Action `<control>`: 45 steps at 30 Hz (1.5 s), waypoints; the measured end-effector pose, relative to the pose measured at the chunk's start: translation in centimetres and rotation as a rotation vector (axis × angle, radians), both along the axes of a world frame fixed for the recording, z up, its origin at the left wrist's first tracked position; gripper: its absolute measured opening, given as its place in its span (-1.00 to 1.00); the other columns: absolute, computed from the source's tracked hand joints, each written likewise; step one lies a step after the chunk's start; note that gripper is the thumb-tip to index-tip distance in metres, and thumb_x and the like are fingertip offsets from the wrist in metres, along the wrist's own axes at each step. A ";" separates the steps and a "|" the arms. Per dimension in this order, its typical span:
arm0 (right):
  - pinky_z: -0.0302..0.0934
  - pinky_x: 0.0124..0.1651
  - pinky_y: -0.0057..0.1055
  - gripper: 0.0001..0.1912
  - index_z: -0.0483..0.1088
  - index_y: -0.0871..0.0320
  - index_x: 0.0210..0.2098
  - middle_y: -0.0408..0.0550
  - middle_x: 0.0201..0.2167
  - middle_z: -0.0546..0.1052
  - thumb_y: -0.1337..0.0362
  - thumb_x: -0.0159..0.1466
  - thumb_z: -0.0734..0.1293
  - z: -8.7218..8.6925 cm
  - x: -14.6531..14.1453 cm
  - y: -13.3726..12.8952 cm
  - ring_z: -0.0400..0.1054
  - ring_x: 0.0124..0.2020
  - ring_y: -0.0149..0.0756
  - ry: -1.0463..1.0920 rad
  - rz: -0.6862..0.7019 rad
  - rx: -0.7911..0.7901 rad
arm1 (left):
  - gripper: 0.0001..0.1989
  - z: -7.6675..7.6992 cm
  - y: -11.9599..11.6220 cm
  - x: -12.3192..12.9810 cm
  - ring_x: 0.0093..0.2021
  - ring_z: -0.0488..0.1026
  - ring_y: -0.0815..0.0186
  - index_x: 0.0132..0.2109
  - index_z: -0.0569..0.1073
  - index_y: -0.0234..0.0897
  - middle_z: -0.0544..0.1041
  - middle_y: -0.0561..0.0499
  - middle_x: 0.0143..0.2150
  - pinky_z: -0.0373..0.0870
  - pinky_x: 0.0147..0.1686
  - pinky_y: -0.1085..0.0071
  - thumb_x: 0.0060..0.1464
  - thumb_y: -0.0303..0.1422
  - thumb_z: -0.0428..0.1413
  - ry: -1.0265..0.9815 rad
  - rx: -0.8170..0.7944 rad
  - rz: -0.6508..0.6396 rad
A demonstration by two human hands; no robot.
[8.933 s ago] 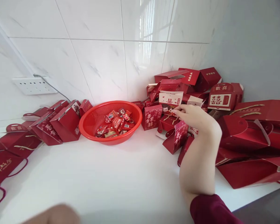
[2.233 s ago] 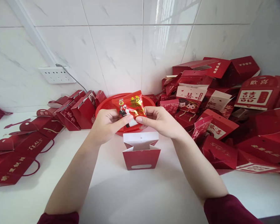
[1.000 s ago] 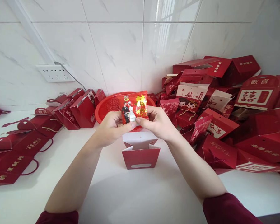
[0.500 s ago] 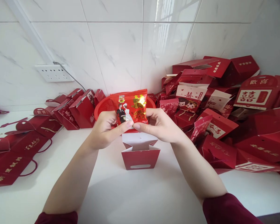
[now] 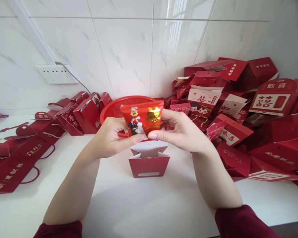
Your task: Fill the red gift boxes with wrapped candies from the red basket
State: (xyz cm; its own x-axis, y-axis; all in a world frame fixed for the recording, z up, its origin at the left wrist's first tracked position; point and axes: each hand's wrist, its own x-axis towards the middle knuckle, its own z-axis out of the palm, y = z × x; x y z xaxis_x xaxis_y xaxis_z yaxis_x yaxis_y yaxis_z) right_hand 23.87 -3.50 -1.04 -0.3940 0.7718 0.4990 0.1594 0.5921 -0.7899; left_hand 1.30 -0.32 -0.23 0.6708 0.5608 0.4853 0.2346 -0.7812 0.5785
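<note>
A shiny red packet (image 5: 144,119) with a couple in wedding dress and gold print is held up between my two hands. My left hand (image 5: 113,137) grips its left side, thumb at the lower front. On its right side my right hand (image 5: 180,130) holds it, the thumb near the bottom edge and the fingers behind. Below the packet, an open-topped red box (image 5: 149,166) stands on the white table (image 5: 149,205), its pale inside showing. Behind the packet is a round red basket (image 5: 111,109), partly hidden by the packet and hands.
Several red gift boxes (image 5: 22,158) with cord handles lie at the left, with more upright boxes (image 5: 86,114) beside the basket. A large heap of red boxes (image 5: 233,132) fills the right. A socket panel (image 5: 56,74) is on the tiled wall.
The packet has tilted and shifted slightly right and down. My right hand has moved a little to the right with its fingers raised, and more of the basket shows.
</note>
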 end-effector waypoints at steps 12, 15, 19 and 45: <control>0.15 -0.38 -0.46 -0.93 0.38 0.17 -0.26 -0.18 -0.42 0.43 0.29 0.33 0.32 1.1 1.3 -1.9 0.24 -0.46 -0.45 -0.354 -0.130 0.138 | -0.49 -0.7 0.8 -0.5 0.15 0.43 0.11 0.22 0.39 -0.03 0.42 0.03 0.25 0.40 0.08 0.32 0.14 -0.11 0.18 0.605 -0.091 -0.097; 0.13 -0.37 -0.47 -0.92 0.33 0.16 -0.31 -0.20 -0.45 0.39 0.32 0.34 0.30 1.0 0.9 -1.9 0.23 -0.46 -0.45 -0.391 -0.141 0.188 | -0.37 -0.7 0.7 -0.6 0.19 0.39 0.07 0.26 0.34 -0.03 0.39 0.01 0.28 0.34 0.14 0.28 0.08 0.00 0.20 0.646 -0.062 -0.098; 0.20 -0.29 -0.44 -0.94 0.33 0.14 -0.15 -0.10 -0.28 0.47 0.32 0.39 0.25 0.8 0.5 -1.7 0.33 -0.31 -0.36 -0.293 -0.198 0.260 | -0.60 0.2 0.5 -0.8 0.09 0.47 0.13 0.09 0.50 -0.09 0.55 0.02 0.09 0.37 0.06 0.35 0.18 -0.05 0.12 0.703 -0.065 -0.120; -0.01 -0.47 -0.37 -0.70 0.43 0.23 -0.09 0.05 -0.29 0.57 0.19 0.40 0.16 -2.0 -3.3 0.0 0.38 -0.43 -0.24 -1.004 -0.017 0.130 | -0.60 -1.0 3.0 -0.9 0.04 0.47 0.23 0.07 0.54 -0.08 0.56 0.06 0.02 0.37 0.03 0.40 0.18 -0.47 -0.03 0.560 -0.163 -0.087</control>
State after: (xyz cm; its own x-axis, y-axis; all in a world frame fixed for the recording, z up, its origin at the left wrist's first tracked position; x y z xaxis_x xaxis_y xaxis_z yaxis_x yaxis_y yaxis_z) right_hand 20.59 -3.51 -3.01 -0.6670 0.7447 0.0239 0.7239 0.6553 -0.2155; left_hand 0.38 2.69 -1.18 0.8469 0.5300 -0.0439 0.4780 -0.7225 0.4994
